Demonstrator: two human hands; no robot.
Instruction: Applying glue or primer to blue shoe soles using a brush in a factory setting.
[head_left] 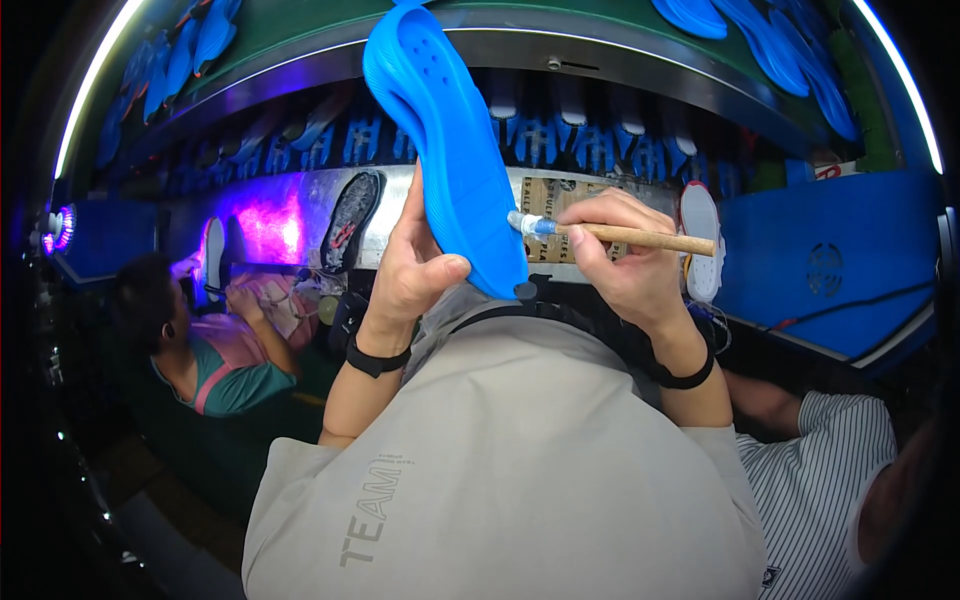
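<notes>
A long bright-blue shoe sole [455, 165] is held up in front of me, its inner side with a few small holes facing me. My left hand [417, 255] grips it along its left edge, thumb across the near end and fingers behind, partly hidden. Between the fingers and thumb of my right hand [630, 255] is a brush [650, 238] with a wooden handle and a whitish, coated head. The bristles touch the right edge of the sole near its lower part.
Across the bench [400, 190] lie a dark shoe upper [352, 222] and a white sole [700, 240]. Blue soles [775, 50] ride on the green belt [300, 18] beyond. Blue machine housing [830, 260] stands right. Co-workers sit left [235, 350] and right [830, 450].
</notes>
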